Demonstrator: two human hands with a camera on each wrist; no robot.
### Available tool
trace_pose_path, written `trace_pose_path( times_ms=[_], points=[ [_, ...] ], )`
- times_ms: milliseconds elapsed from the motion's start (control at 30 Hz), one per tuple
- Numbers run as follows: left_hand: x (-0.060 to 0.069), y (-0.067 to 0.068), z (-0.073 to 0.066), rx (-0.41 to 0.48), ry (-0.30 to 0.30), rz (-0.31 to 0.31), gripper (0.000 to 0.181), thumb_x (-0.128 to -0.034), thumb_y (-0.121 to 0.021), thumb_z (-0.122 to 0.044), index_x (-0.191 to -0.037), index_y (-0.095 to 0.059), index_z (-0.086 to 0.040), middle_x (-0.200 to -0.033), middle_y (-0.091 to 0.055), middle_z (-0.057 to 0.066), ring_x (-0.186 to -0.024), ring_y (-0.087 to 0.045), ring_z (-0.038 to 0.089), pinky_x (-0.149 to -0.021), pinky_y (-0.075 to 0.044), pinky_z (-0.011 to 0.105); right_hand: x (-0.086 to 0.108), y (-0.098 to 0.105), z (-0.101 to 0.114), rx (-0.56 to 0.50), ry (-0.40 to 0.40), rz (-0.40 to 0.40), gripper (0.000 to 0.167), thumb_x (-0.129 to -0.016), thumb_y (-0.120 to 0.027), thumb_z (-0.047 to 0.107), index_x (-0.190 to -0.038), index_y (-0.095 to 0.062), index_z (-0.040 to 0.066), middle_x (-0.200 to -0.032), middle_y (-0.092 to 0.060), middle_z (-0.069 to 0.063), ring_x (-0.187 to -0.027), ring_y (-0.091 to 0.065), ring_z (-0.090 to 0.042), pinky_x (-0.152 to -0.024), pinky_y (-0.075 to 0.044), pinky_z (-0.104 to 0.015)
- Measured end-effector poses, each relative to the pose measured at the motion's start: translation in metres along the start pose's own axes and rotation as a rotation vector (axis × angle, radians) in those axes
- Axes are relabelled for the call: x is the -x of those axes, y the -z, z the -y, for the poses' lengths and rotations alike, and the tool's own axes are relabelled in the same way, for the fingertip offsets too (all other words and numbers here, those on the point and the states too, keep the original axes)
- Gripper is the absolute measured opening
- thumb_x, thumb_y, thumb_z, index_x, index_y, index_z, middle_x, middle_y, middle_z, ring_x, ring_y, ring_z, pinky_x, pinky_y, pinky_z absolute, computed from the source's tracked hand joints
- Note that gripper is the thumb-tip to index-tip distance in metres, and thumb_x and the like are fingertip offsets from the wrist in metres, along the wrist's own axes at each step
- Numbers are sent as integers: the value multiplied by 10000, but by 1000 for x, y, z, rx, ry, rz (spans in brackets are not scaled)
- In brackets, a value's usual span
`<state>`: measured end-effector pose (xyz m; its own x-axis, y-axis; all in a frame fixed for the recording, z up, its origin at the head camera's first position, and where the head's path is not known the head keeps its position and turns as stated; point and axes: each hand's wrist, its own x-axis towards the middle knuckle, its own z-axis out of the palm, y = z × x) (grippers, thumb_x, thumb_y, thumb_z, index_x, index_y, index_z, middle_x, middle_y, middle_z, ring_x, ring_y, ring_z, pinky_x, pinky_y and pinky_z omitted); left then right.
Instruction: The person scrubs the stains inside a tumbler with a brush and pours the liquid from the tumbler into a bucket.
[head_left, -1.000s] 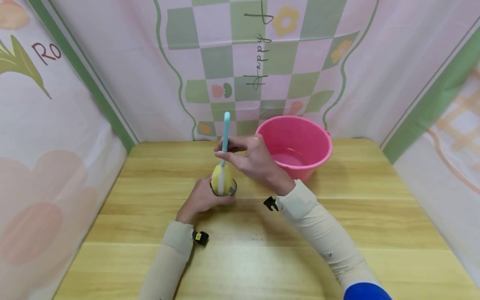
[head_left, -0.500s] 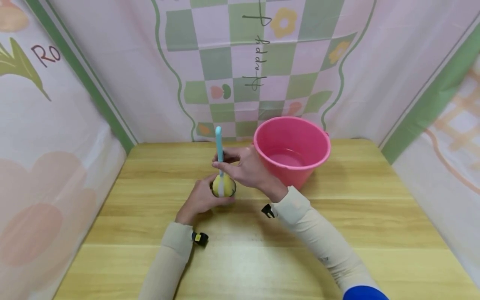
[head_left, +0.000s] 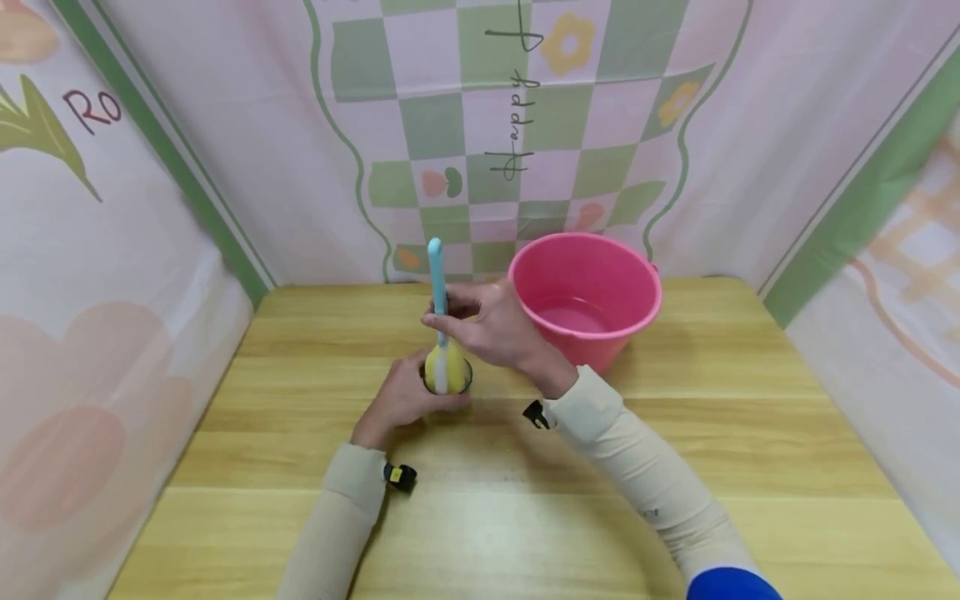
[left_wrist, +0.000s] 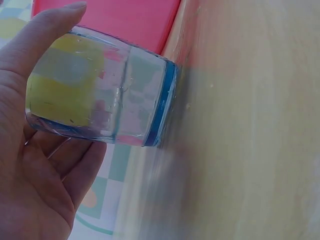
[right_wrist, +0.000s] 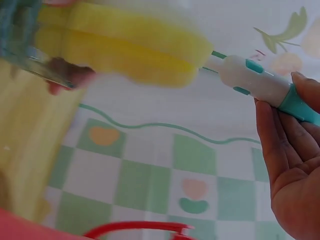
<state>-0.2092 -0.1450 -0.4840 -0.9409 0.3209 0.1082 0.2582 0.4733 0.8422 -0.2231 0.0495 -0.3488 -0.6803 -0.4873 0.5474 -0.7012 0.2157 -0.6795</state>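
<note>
Is working at a wooden table (head_left: 480, 521), with a pink bucket (head_left: 600, 352) behind and right of the glass (left_wrist: 142, 85). Is pinching, with the right hand (head_left: 504, 327) above the glass, the handle (head_left: 438, 275) of a sponge brush (right_wrist: 242, 74), with its yellow head (head_left: 454, 367) partly inside. Is gripping the glass around its side with the left hand (head_left: 407, 393).

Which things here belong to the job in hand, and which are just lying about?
In the job:
clear glass, in the left hand
sponge brush, partly inside it, in the right hand

Seemingly just about:
pink bucket, in neither hand
printed curtain
</note>
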Motion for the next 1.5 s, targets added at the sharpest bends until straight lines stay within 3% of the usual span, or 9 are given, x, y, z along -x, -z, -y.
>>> trace_pose_path(
  times_ms=[200, 433, 667, 1000, 1300, 1500],
  points=[
    [1, 0, 0, -37, -6, 5, 728, -752, -963, -433, -1387, -625, -322, -1092, -737, -49, -984, -659, 181, -850, -547, 399, 8, -12, -14, 97, -37, 45, 111, -963, -797, 223, -969, -800, 112, -904, -825, -22, -854, -803, -130, -766, -624, -233],
    [-1, 0, 0, -4, 7, 11, 578, -746, -969, -417, -1224, -673, -283, -1022, -732, -39, -950, -658, 202, -840, -543, 416, -1, 4, -1, 33, 19, 14, 103, -946, -808, 152, -999, -811, 65, -906, -825, -55, -831, -804, -147, -765, -634, -260],
    [-2, 0, 1, 9, 10, 2, 519, -741, -977, -379, -1148, -680, -254, -1014, -737, -52, -963, -664, 191, -891, -530, 428, -7, 12, 5, 3, -3, 27, 119, -958, -793, 140, -1020, -806, 39, -918, -820, -66, -837, -795, -148, -786, -638, -282],
    [0, 0, 1, -63, 5, -2, 744, -749, -955, -462, -1398, -619, -327, -1036, -724, -47, -954, -643, 193, -844, -533, 401, 7, -6, -17, 51, -61, 116, 83, -998, -750, 188, -987, -782, 112, -929, -815, -25, -881, -785, -103, -823, -623, -245],
    [0, 0, 1, -4, 13, 2, 550, -745, -971, -404, -1178, -671, -249, -998, -734, -45, -929, -661, 196, -842, -542, 411, -5, 16, 2, 20, 22, 84, 62, -973, -772, 130, -970, -777, 69, -910, -809, -31, -854, -788, -131, -824, -633, -274],
    [-1, -1, 1, 1, 0, -3, 547, -742, -979, -361, -1187, -683, -243, -1046, -745, -56, -982, -673, 185, -898, -548, 433, -9, 21, 5, -2, 28, 91, 78, -975, -767, 118, -975, -775, 40, -915, -810, -93, -861, -794, -176, -828, -639, -305]
  ],
)
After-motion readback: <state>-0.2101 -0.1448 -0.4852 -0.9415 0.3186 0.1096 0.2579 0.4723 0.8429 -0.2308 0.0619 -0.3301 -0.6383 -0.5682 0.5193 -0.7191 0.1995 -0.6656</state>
